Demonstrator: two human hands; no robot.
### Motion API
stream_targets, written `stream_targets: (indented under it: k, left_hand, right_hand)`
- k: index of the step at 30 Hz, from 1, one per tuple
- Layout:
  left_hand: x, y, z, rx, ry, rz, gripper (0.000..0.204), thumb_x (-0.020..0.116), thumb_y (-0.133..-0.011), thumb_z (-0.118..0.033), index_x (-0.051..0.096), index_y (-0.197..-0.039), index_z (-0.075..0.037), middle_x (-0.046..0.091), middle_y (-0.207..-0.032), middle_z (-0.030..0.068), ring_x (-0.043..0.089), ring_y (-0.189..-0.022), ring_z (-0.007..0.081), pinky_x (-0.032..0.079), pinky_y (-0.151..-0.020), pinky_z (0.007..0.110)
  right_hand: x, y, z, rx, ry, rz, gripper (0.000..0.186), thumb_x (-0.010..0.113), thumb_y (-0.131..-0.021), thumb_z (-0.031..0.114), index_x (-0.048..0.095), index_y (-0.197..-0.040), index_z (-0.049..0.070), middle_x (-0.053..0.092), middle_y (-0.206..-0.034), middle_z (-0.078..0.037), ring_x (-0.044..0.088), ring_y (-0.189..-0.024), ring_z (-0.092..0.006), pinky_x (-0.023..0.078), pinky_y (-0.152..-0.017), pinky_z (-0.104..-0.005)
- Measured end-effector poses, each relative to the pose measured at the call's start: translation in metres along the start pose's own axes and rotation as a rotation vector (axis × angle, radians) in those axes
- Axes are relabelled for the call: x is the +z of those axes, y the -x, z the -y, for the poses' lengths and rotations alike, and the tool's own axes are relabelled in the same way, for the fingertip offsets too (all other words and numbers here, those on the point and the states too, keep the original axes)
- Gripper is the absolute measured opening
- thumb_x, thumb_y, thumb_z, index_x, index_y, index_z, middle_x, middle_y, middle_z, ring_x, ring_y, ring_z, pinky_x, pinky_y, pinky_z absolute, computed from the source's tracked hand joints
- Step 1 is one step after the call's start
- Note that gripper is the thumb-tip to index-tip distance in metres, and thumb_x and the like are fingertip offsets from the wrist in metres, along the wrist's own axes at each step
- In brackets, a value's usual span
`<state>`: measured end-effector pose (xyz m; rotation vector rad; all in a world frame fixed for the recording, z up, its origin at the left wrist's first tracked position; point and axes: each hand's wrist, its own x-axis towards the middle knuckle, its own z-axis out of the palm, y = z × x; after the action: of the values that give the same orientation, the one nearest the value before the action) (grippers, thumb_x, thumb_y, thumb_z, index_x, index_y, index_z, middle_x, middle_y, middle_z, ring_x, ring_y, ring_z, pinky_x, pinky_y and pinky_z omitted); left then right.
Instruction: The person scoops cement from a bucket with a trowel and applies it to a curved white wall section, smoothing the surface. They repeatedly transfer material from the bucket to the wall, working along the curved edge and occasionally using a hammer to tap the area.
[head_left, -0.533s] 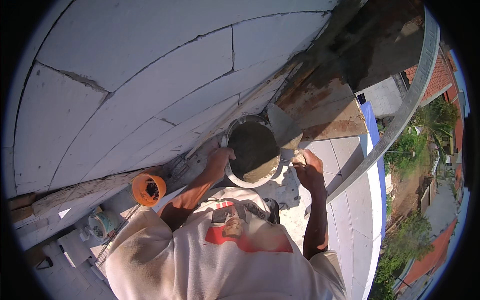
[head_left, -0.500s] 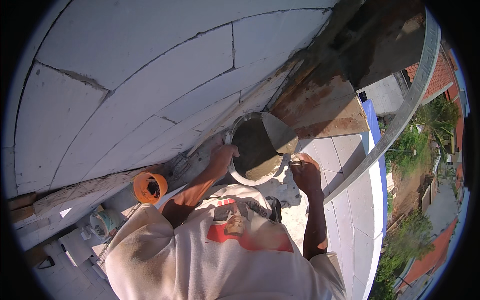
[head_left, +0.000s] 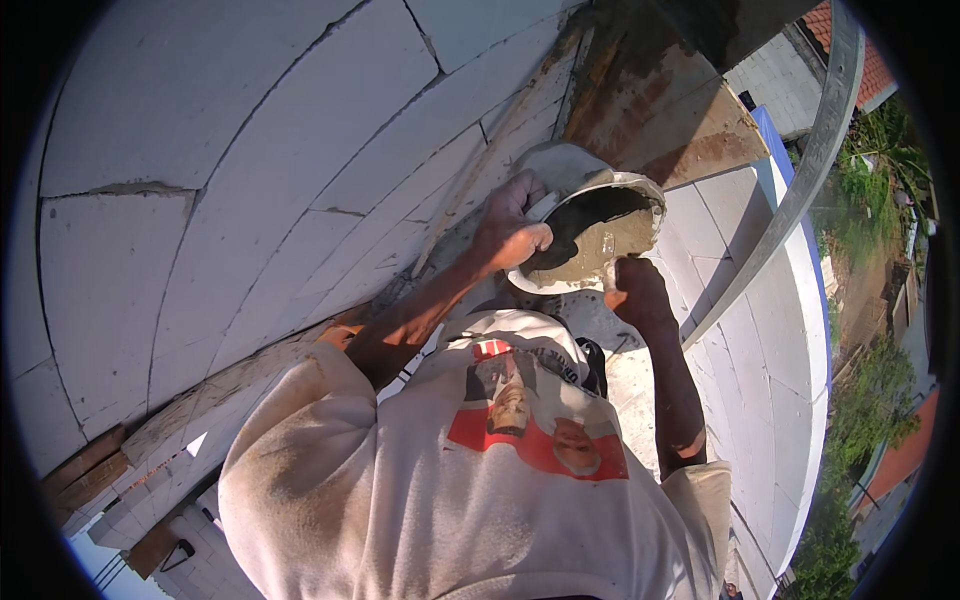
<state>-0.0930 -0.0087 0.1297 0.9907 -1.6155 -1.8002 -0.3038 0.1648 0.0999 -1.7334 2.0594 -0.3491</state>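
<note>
A pale round bucket is tipped toward me in front of the block wall, its mouth facing my chest. Wet grey mortar lies inside, partly in shadow. My left hand is closed on the left side of the bucket's rim. At the near right rim, my right hand is closed around the handle of a trowel; its blade cannot be made out at this moment.
A wall of large white blocks rises on the left. Brown stained boards stand beyond the bucket. A long metal straightedge slants along the right, over a white block ledge. Greenery and roofs lie below, outside the ledge.
The bucket has gone from fairly upright to tipped toward me, shifting up and right in view. The trowel blade, visible earlier over the bucket, has dropped from sight. Both hands moved along.
</note>
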Motion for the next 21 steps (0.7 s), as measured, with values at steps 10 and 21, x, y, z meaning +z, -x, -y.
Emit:
stream_targets:
  k: [10,21]
  left_hand:
    - [-0.012,0.003,0.007,0.052,0.199,-0.069,0.034,0.065,-0.054,0.007,0.052,-0.083,-0.005,0.052,-0.074,-0.0007,0.049,-0.067,0.0096,0.041,-0.056,0.027]
    - [-0.043,0.009,0.028,-0.216,0.531,-0.471,0.041,0.059,-0.055,0.011,0.059,-0.094,-0.002,0.06,-0.079,0.0073,0.058,-0.066,0.0198,0.05,-0.059,0.031]
  right_hand:
    - [0.019,-0.001,0.037,0.097,-0.361,-0.027,0.029,0.075,-0.081,0.019,0.069,-0.101,-0.001,0.069,-0.091,-0.023,0.067,-0.09,-0.0409,0.053,-0.08,-0.0449]
    - [-0.035,-0.031,0.058,0.016,-0.371,0.151,0.024,0.074,-0.084,0.019,0.063,-0.084,-0.002,0.057,-0.065,-0.012,0.057,-0.057,-0.0191,0.045,-0.055,-0.0358]
